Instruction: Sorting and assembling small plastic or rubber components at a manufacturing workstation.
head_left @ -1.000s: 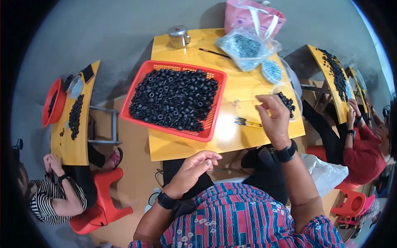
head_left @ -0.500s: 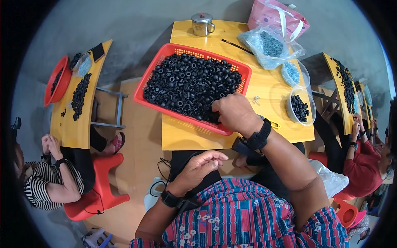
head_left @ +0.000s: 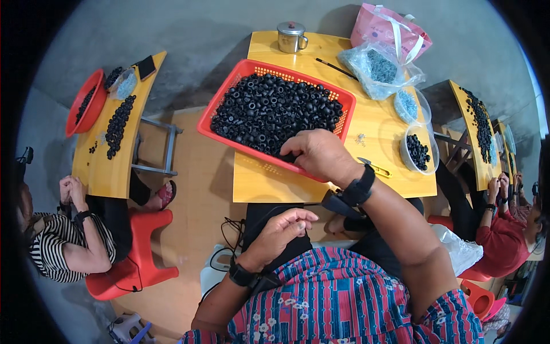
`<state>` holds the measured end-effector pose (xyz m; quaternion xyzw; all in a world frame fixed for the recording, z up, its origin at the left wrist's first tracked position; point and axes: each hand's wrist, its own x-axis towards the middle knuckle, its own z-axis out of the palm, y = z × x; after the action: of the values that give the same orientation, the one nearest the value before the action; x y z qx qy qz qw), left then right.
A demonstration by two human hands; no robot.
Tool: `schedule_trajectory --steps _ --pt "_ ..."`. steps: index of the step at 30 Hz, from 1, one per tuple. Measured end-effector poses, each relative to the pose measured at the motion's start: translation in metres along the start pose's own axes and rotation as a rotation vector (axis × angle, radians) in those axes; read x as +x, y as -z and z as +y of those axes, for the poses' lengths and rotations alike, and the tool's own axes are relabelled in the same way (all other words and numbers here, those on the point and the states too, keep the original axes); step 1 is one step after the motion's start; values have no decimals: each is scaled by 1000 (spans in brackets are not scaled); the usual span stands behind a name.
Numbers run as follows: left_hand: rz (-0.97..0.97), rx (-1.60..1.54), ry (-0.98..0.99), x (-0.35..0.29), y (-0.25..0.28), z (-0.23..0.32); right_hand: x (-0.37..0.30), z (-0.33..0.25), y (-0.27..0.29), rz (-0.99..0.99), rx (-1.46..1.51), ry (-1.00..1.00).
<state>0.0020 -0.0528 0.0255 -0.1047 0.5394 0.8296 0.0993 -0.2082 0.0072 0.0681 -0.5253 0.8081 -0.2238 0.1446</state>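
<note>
A red plastic basket on the yellow table holds a heap of small black ring-like pieces. My right hand reaches over the basket's near edge. Its fingers are bent together and dip into the heap; whatever is between the fingertips is hidden. My left hand hangs above my lap, in front of the table's near edge. Its fingers are loosely stretched and slightly bent, with nothing visible in them. A yellow cutter knife lies on the table beyond my right wrist, near a few tiny clear bits.
At right stand a clear tub of black pieces, a tub of pale blue bits and a plastic bag. Behind are a pink bag, a metal mug and a black pen. People sit at tables on both sides.
My right hand has shifted slightly toward the near rim, fingers still in the heap. The whole view has moved a little, so the basket appears farther right. My left hand keeps nearly the same pose.
</note>
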Motion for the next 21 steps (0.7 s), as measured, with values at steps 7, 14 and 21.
schedule_trajectory --steps 7,14,21 --pt "39 -28 4 -5 0 1 6 7 -14 -10 -58 76" --pt "82 -63 -102 -6 -2 5 -42 -11 9 141 624 17" --pt "98 -313 -221 12 -31 13 -113 -16 8 67 1315 -91"
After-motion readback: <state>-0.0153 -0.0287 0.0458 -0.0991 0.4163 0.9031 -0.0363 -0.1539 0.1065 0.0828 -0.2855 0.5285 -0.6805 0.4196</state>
